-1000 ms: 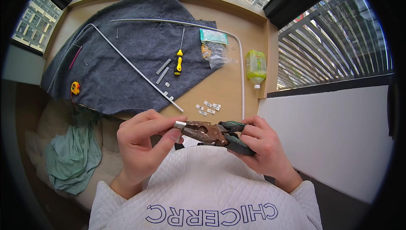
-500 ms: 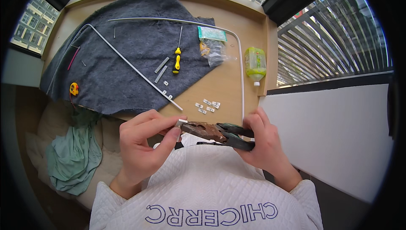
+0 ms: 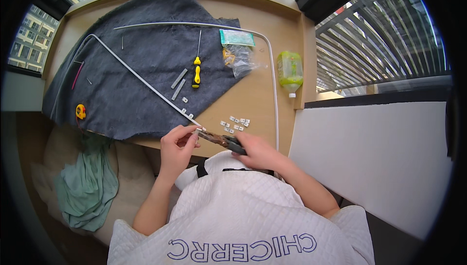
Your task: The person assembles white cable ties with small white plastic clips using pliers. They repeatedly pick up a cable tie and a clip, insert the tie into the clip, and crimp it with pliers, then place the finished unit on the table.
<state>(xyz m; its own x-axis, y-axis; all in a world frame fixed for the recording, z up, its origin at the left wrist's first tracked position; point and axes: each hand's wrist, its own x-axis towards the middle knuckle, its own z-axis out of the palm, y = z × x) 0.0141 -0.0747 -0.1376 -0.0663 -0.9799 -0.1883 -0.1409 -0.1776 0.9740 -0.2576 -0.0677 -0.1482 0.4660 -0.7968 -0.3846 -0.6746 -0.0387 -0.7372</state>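
My left hand [image 3: 176, 144] pinches a small white clip [image 3: 198, 131] between thumb and fingertips, at the near end of a thin white rail [image 3: 141, 78]. In my right hand [image 3: 258, 150] are the handles of rusty-jawed pliers [image 3: 213, 137], whose tips meet the clip. How firmly the jaws bite is too small to tell. More small white clips [image 3: 234, 119] lie loose on the wooden table just beyond the pliers. Two clips [image 3: 187, 113] sit on or against the rail close to its near end, and a single one [image 3: 185, 100] lies on the dark cloth.
A dark grey cloth [image 3: 141, 17] covers much of the wooden table [image 3: 262, 104]. On it lie a yellow screwdriver [image 3: 196, 73], two grey strips [image 3: 179, 84] and a tape measure [image 3: 80, 111]. A bent white rail [image 3: 273, 85], plastic packets [image 3: 237, 37] and a yellow-green bottle [image 3: 290, 73] are to the right.
Both hands have moved forward, away from my body, with the pliers and clip, to the near end of the rail. The right hand has also shifted left, and the view has moved slightly.
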